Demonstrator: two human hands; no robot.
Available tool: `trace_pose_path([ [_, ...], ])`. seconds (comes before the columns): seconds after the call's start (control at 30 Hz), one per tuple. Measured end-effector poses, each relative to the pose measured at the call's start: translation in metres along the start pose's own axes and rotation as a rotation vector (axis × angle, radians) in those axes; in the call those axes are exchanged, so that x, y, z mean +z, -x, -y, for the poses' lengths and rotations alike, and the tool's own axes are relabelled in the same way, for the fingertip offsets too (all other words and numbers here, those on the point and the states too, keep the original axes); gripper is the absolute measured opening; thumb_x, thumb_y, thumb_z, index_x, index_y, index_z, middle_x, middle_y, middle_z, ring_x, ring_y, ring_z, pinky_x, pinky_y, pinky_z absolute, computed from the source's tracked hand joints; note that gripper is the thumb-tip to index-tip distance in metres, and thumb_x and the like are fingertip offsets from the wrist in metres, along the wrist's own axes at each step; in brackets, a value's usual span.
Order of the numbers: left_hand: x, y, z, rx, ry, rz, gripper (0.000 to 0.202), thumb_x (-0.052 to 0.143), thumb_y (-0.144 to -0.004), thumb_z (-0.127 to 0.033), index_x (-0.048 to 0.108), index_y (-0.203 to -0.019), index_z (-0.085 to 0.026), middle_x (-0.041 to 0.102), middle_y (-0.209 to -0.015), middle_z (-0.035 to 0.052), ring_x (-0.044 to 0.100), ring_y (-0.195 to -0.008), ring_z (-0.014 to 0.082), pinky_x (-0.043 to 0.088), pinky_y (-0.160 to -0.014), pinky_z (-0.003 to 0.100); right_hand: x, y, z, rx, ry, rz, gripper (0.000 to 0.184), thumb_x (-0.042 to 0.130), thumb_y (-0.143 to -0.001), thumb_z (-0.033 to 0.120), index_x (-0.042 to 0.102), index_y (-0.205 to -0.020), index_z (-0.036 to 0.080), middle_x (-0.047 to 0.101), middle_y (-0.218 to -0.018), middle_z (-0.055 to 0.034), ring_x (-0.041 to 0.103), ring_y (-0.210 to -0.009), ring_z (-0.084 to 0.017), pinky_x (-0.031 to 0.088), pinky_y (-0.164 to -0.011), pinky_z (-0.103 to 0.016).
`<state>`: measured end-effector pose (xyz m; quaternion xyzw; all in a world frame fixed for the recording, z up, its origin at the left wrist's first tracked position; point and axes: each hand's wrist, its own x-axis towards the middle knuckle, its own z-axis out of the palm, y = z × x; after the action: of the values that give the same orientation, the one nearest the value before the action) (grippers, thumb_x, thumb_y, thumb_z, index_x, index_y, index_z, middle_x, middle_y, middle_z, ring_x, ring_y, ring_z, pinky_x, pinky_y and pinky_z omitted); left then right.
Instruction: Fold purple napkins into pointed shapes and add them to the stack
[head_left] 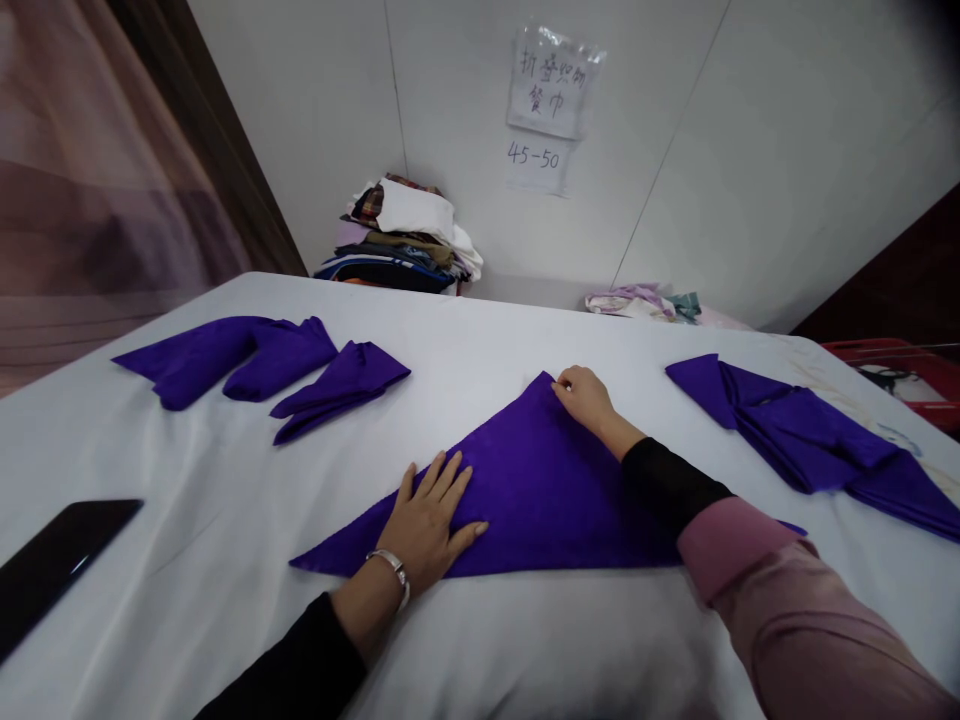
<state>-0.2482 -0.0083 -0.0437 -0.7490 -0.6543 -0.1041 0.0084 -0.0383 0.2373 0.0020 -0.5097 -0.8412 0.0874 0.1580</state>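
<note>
A purple cloth napkin (547, 490) lies in front of me, folded into a large triangle with its point away from me and its long edge towards me. My left hand (431, 520) rests flat on its left half, fingers spread. At the far point, my right hand (583, 398) pinches the napkin's edge between thumb and fingers. My right forearm hides much of the triangle's right side; a small tip shows beyond the sleeve.
Folded purple napkins (225, 355) lie at the left, with another folded napkin (341, 388) beside them. More purple napkins (810, 435) lie at the right. A black, glossy flat object (60, 560) sits at the left edge. Stacked clothes (409, 240) stand behind the white-covered table (480, 330).
</note>
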Motion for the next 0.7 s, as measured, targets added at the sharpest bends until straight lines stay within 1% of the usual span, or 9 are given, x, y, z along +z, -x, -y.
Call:
trace_pose_path([
  [0.1,-0.001,0.0,-0.001,-0.001,0.013,0.011,0.068,0.034,-0.085,-0.063,0.036,-0.139,-0.021,0.037,-0.146,0.0098,0.025,-0.137,0.0302,0.018,-0.109,0.058,-0.005,0.026,0.003,-0.246,-0.031,-0.055,0.017,0.048,-0.086,0.028,0.059,-0.075,0.02,0.061,-0.085,-0.0068,0.052,-0.086,-0.02,0.039,-0.081,-0.031],
  [0.17,-0.002,0.0,-0.001,-0.003,0.019,0.012,0.068,0.034,-0.085,-0.063,0.037,-0.139,-0.02,0.037,-0.146,0.0099,0.025,-0.137,0.0306,0.019,-0.108,0.059,-0.007,0.042,0.005,-0.394,-0.07,0.004,0.016,0.048,-0.087,0.027,0.059,-0.077,0.02,0.062,-0.086,-0.0069,0.053,-0.087,-0.02,0.039,-0.082,-0.032],
  [0.23,-0.001,0.0,0.0,-0.005,0.021,0.008,0.068,0.034,-0.085,-0.063,0.037,-0.139,-0.021,0.037,-0.146,0.0097,0.025,-0.137,0.0309,0.019,-0.108,0.059,-0.007,0.052,0.005,-0.447,-0.11,0.095,0.015,0.047,-0.087,0.027,0.06,-0.082,0.021,0.063,-0.087,-0.006,0.054,-0.085,-0.019,0.039,-0.081,-0.031],
  [0.27,-0.001,0.0,0.0,-0.006,0.019,0.009,0.068,0.035,-0.085,-0.063,0.038,-0.139,-0.021,0.037,-0.146,0.0095,0.025,-0.137,0.0309,0.02,-0.108,0.059,-0.007,0.053,0.004,-0.413,-0.131,0.128,0.015,0.046,-0.087,0.027,0.06,-0.084,0.021,0.063,-0.085,-0.0048,0.055,-0.081,-0.018,0.04,-0.078,-0.03],
  [0.33,-0.001,-0.001,0.001,-0.012,0.011,0.016,0.068,0.035,-0.085,-0.063,0.038,-0.138,-0.021,0.037,-0.146,0.0095,0.026,-0.137,0.0308,0.02,-0.108,0.058,-0.004,0.047,0.002,-0.245,-0.168,0.153,0.016,0.046,-0.087,0.028,0.059,-0.084,0.021,0.064,-0.078,-0.002,0.055,-0.071,-0.015,0.041,-0.068,-0.026],
  [0.4,-0.001,-0.001,0.0,-0.019,0.002,0.023,0.068,0.034,-0.085,-0.063,0.039,-0.138,-0.02,0.037,-0.146,0.0096,0.026,-0.137,0.0306,0.02,-0.108,0.058,-0.002,0.033,-0.002,-0.048,-0.174,0.148,0.017,0.047,-0.087,0.029,0.059,-0.08,0.02,0.064,-0.073,-0.001,0.055,-0.066,-0.014,0.04,-0.062,-0.024],
  [0.47,-0.002,-0.001,-0.001,-0.02,-0.004,0.021,0.068,0.034,-0.085,-0.063,0.039,-0.137,-0.02,0.036,-0.146,0.0099,0.026,-0.137,0.0303,0.02,-0.108,0.057,0.001,0.015,-0.006,0.065,-0.143,0.149,0.017,0.05,-0.084,0.029,0.06,-0.076,0.018,0.065,-0.073,-0.0024,0.055,-0.066,-0.014,0.038,-0.058,-0.023],
  [0.57,-0.003,-0.001,-0.002,-0.017,-0.002,0.0,0.068,0.035,-0.085,-0.063,0.04,-0.137,-0.02,0.037,-0.146,0.0105,0.027,-0.137,0.0299,0.02,-0.109,0.057,0.006,-0.007,-0.012,0.113,-0.081,0.161,0.013,0.054,-0.079,0.024,0.06,-0.071,0.017,0.065,-0.073,-0.0046,0.055,-0.064,-0.014,0.036,-0.056,-0.024],
  [0.7,-0.002,-0.001,-0.001,-0.003,0.012,-0.016,0.066,0.037,-0.085,-0.062,0.041,-0.136,-0.02,0.039,-0.145,0.0109,0.028,-0.136,0.0303,0.021,-0.108,0.058,0.012,-0.019,-0.015,0.122,-0.016,0.177,0.011,0.055,-0.077,0.024,0.061,-0.071,0.017,0.066,-0.076,-0.0057,0.055,-0.066,-0.015,0.034,-0.056,-0.024],
])
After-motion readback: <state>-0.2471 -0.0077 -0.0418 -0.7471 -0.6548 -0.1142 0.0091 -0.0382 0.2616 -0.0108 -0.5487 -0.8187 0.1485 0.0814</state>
